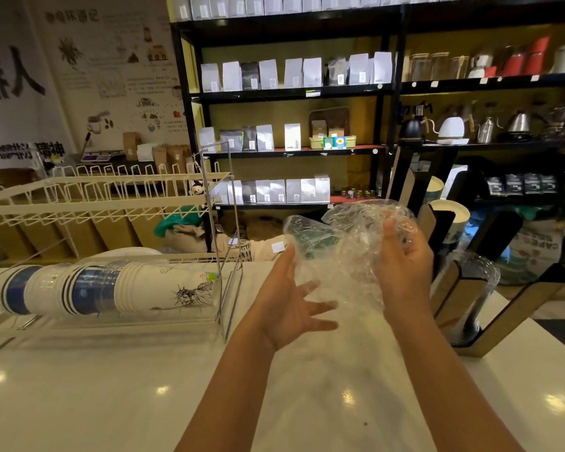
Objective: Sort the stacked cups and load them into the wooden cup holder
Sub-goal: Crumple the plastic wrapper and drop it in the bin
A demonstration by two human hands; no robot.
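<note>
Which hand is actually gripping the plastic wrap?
The right hand: it pinches the crumpled clear plastic wrap. The left hand is spread open beneath it.

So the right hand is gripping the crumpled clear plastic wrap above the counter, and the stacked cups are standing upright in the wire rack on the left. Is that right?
Not quite. In the head view the right hand does grip the crumpled clear plastic wrap above the counter, but the stacked cups lie on their side in the wire rack on the left; they are not upright.

Glossy white counter with wire rack and wooden cup holder.
</note>
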